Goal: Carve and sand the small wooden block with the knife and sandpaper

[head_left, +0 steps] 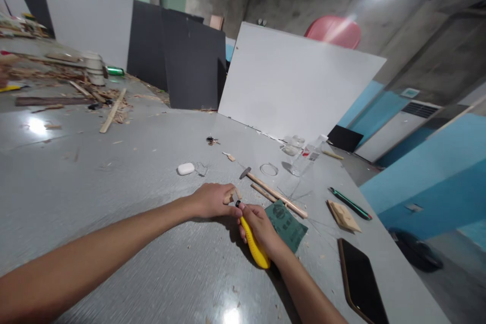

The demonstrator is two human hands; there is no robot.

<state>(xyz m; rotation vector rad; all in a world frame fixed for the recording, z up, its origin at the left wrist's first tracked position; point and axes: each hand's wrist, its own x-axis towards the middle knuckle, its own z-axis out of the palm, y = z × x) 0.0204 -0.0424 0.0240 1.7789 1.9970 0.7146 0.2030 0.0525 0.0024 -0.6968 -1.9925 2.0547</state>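
Note:
My right hand is closed around the yellow handle of a carving knife, whose short blade points up and away toward my left hand. Closed on a small piece of wood, my left hand has its fingers right by the blade. Most of the piece is hidden by the fingers. Just right of my right hand lies a green sheet of sandpaper. Beyond it rest a hammer with a wooden handle and a thin wooden stick.
A phone, carved wood blocks and a green utility knife lie at the right. Farther off stand a plastic bottle and a white board. A white case sits ahead; wood scraps lie far left.

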